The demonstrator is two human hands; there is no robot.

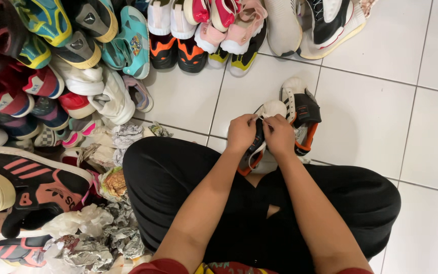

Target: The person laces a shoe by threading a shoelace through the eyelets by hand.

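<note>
Head view: left hand (241,133) and right hand (278,135) sit side by side, knuckles up, both pinched on the white lace (257,120) of a black-and-orange sneaker (253,152) resting against the person's crossed legs in black trousers (168,177). Fingers of both hands closed around lace strands, not loose; looks like the shoe is braced on the lap so the lace can be pulled taut from 2 sides. White toe cap shows just beyond the fingertips. Matching second sneaker (301,114) lies just right of the right hand, tilted on its side, touching or nearly touching the held shoe, cannot tell which. Well beyond the grip, a row of mixed shoes (198,35) lines the top edge. Far left of the left hand, a heaped shoe pile (36,91) with crumpled stuffing paper (102,233) beside the knee. Surface is a white tile floor (381,116) with grey grout, indoor, evenly lit.
</note>
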